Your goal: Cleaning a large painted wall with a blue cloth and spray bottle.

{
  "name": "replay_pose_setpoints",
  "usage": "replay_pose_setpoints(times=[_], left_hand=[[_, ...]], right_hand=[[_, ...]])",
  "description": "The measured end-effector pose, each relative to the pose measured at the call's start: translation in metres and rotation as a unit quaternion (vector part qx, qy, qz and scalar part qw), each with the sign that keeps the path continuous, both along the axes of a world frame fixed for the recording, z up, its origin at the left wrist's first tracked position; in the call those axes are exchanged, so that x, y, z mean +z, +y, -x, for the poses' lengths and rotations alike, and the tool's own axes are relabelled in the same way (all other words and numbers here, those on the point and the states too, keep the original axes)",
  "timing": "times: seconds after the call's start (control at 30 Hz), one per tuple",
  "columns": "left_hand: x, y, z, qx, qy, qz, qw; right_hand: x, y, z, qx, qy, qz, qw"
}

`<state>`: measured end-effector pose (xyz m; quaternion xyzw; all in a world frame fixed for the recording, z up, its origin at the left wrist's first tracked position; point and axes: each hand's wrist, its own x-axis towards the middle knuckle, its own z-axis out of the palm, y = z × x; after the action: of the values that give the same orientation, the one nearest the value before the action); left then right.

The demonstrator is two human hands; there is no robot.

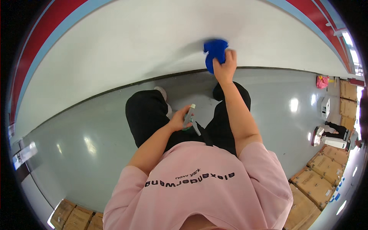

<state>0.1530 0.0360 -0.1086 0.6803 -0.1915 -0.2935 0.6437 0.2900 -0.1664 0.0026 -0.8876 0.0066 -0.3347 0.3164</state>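
One blue cloth [214,51] pressed to white wall [134,42], gripped in right hand [225,66]; left hand [179,119] clasps one spray bottle [189,117].

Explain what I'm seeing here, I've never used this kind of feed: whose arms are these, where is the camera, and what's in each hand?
There is no machine here: a person works with two bare hands. The one picture comes from a wide fisheye camera worn on the person's head, looking down, so the pink shirt fills the bottom and straight lines bend near the rim.

The right hand reaches forward and presses a blue cloth against the white wall. The left hand is held near the body, above the black trousers, and its fingers are closed on a spray bottle; only its pale top shows clearly.

Below is a shiny grey floor. Cardboard boxes stand at the lower right and lower left. Far right, another person is near a white box-like thing too small to identify.
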Motion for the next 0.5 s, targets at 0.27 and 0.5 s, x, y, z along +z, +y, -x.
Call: replay_pose_setpoints(times=[0.27, 0.5], left_hand=[[0.002, 0.004, 0.002, -0.018, 0.032, 0.035, 0.999], [-0.001, 0.028, 0.017, -0.001, 0.043, 0.039, 0.998]], right_hand=[[0.028, 0.061, -0.047, 0.107, -0.186, 0.206, 0.955], [-0.076, 0.053, -0.023, 0.205, 0.146, 0.312, 0.916]])
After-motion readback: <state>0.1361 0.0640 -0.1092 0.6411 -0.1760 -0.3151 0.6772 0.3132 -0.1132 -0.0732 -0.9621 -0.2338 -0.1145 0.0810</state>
